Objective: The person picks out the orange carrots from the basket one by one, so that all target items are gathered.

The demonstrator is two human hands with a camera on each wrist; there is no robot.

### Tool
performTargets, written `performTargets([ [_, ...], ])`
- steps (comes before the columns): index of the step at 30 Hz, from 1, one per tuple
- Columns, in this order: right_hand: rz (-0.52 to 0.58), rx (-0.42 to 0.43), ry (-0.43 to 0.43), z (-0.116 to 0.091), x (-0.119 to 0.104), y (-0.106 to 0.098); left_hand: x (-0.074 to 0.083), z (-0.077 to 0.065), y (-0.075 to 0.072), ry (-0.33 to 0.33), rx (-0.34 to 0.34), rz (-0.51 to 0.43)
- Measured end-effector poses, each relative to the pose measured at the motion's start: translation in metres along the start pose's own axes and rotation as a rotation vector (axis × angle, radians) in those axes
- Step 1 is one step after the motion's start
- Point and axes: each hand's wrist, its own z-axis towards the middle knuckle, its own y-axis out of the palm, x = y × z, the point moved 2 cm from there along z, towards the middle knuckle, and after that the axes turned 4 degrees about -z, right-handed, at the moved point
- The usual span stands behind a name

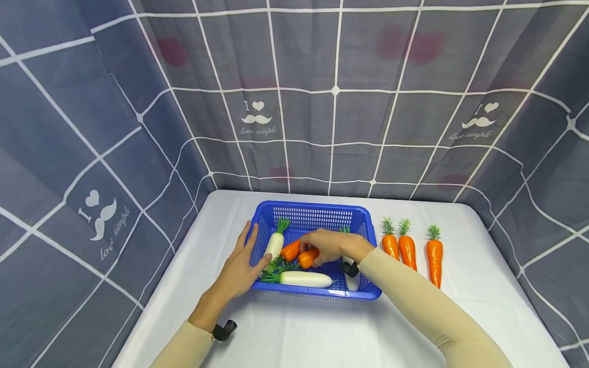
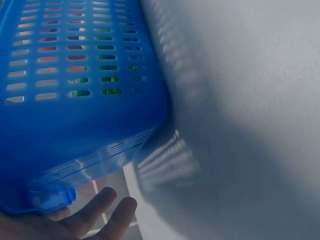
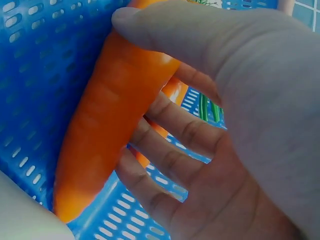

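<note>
My right hand (image 1: 327, 245) reaches into a blue plastic basket (image 1: 317, 205) and grips an orange carrot (image 3: 100, 120), thumb on one side and fingers on the other. A second carrot (image 1: 290, 251) lies beside it in the basket, partly behind the hand. My left hand (image 1: 241, 267) is at the basket's left rim, its fingers spread and fairly straight. In the left wrist view, those fingers (image 2: 120, 215) extend past the basket's corner. White radishes with green tops lie in the basket: one at the left (image 1: 275, 244), one along the front (image 1: 306, 279), one at the right (image 1: 352, 281), partly hidden by the right wrist.
Three carrots with leafy tops lie on the white table right of the basket: one nearest it (image 1: 390, 246), another close beside (image 1: 407, 251), the third farther right (image 1: 434, 258). Dark checked cloth (image 1: 303, 117) stands around the table's back and sides.
</note>
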Motion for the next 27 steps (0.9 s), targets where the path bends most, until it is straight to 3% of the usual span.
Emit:
performTargets([
  [27, 0.017, 0.178, -0.096, -0.026, 0.008, -0.027, 0.000, 0.000, -0.001, -0.002, 0.000, -0.015],
])
